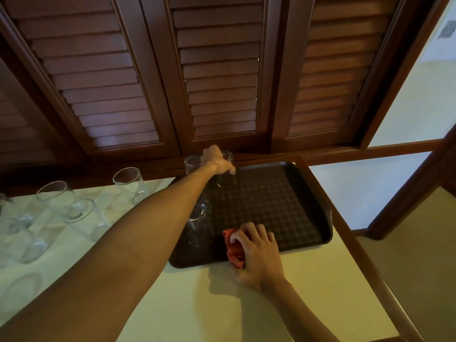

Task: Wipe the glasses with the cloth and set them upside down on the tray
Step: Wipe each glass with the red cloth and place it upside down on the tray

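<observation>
Our left hand (218,160) reaches to the far side of the tray (308,218), fingers wrapped around the base of an upturned glass (226,178) whose rim is at or just above the tray floor; we cannot tell which. Our right hand (256,253) rests at the tray's near rim, closed on a bunched red cloth (234,248). Just left of the held glass stands a second upturned glass (192,165). Beneath our left forearm sit at least two more tumblers (198,218), partly hidden by the arm, so their count is uncertain. Left of the forearm, on the pale tabletop (197,304), we count about five waiting glasses (74,206), one of them stemmed (129,180). Beyond our left hand rise dark louvred wooden shutters (214,70).
</observation>
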Motion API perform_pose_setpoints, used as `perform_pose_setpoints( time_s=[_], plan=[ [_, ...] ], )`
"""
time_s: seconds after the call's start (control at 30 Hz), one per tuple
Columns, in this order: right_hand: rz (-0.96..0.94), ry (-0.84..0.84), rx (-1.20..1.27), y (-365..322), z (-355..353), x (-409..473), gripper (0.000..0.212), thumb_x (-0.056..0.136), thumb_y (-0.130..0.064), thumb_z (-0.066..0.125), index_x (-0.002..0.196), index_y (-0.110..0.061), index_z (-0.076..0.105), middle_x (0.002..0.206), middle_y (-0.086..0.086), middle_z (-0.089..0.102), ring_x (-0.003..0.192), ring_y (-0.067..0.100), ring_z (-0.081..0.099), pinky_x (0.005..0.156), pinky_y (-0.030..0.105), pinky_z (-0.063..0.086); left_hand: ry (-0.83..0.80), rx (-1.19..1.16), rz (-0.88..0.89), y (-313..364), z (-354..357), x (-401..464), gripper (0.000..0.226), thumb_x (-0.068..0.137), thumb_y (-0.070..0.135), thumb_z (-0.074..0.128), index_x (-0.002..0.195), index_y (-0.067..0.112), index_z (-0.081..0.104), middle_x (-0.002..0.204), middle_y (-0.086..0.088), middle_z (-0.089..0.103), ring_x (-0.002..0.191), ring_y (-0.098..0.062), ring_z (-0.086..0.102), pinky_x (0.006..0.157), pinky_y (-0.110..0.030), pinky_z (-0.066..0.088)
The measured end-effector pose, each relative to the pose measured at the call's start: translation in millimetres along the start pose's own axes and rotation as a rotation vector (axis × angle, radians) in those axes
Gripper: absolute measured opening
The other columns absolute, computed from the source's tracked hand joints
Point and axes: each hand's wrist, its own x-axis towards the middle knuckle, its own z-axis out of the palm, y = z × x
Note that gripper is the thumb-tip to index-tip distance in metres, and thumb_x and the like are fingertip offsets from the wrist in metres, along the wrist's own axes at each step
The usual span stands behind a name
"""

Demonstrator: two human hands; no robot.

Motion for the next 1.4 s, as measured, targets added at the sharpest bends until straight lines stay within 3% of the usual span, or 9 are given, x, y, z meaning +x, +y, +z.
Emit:
perform_pose_setpoints(
  time_s=[0.37,0.57,0.77,0.87,0.93,1.0,1.17,1.3,1.4],
  plan=[
    [-0.026,0.027,0.01,1,1,-1,0.054,0.068,-0.062,0.063,0.115,-0.04,0.049,0.124,-0.011,0.045,0.112,0.016,0.042,0.092,0.031,0.039,-0.022,0.011,-0.009,2,4,-1,0.075,0.076,0.022,0.093,0.137,0.003,0.055,0.14,-0.015,0.06,0.129,-0.032,0.06,0.101,-0.037,0.051],
    [-0.035,0.024,-0.016,3,3,-1,0.06,0.066,-0.06,0.069,0.118,-0.041,0.047,0.126,-0.01,0.045,0.114,0.016,0.043,0.093,0.032,0.041,0.036,-0.061,0.057,9,-15,-9,0.093,0.071,0.054,0.092,0.141,0.004,0.055,0.144,-0.014,0.058,0.132,-0.032,0.057,0.107,-0.042,0.051],
    [-0.065,0.038,-0.034,4,3,-2,0.054,0.065,-0.054,0.073,0.114,-0.04,0.055,0.125,-0.009,0.051,0.111,0.021,0.051,0.087,0.036,0.047,0.393,-0.096,0.155,-20,-86,-56,0.02,0.086,0.043,0.082,0.094,0.03,0.069,0.096,0.006,0.075,0.101,-0.017,0.072,0.094,-0.041,0.06],
    [-0.122,0.19,-0.011,-2,5,-11,0.039,0.074,-0.047,0.064,0.109,-0.033,0.057,0.118,-0.006,0.056,0.104,0.022,0.055,0.08,0.042,0.054,0.501,-0.025,0.12,-57,-120,-93,0.012,0.094,0.034,0.076,0.096,0.027,0.066,0.094,0.006,0.071,0.098,-0.016,0.069,0.089,-0.035,0.057],
    [-0.144,0.317,0.069,-18,9,-21,0.033,0.077,-0.042,0.06,0.107,-0.028,0.057,0.111,-0.005,0.058,0.098,0.018,0.055,0.077,0.038,0.056,0.543,0.074,0.053,-90,-138,-116,0.02,0.096,0.031,0.074,0.111,0.019,0.068,0.109,-0.001,0.067,0.105,-0.019,0.063,0.086,-0.036,0.051],
    [-0.171,0.387,0.215,-49,13,-30,0.027,0.08,-0.038,0.061,0.104,-0.027,0.058,0.103,-0.006,0.06,0.093,0.012,0.054,0.077,0.025,0.052,0.564,0.206,-0.028,-127,-152,-131,0.037,0.092,0.035,0.076,0.12,0.014,0.065,0.128,-0.011,0.057,0.122,-0.032,0.054,0.097,-0.045,0.049],
    [-0.158,0.29,0.453,-130,30,-27,0.024,0.078,-0.033,0.064,0.101,-0.028,0.059,0.097,-0.013,0.059,0.087,0.002,0.053,0.079,0.004,0.04,0.378,0.304,-0.291,-212,-164,-146,0.089,0.08,0.047,0.085,0.147,0.01,0.04,0.151,-0.02,0.036,0.141,-0.044,0.038,0.111,-0.054,0.041],
    [-0.101,0.173,0.522,-169,40,-18,0.025,0.079,-0.037,0.06,0.102,-0.026,0.063,0.098,-0.011,0.062,0.087,0.009,0.06,0.079,0.011,0.047,0.254,0.136,-0.3,-251,-161,-148,0.114,0.075,0.045,0.092,0.159,0.008,0.024,0.159,-0.018,0.036,0.144,-0.039,0.043,0.111,-0.049,0.044],
    [0.015,0.129,0.595,-189,45,-14,0.018,0.084,-0.036,0.061,0.101,-0.041,0.058,0.099,-0.018,0.061,0.082,0.013,0.065,0.069,0.031,0.06,0.244,0.019,-0.299,-269,-153,-147,0.102,0.073,0.041,0.094,0.15,0.006,0.038,0.145,-0.016,0.056,0.135,-0.034,0.054,0.105,-0.041,0.048]
  ],
)
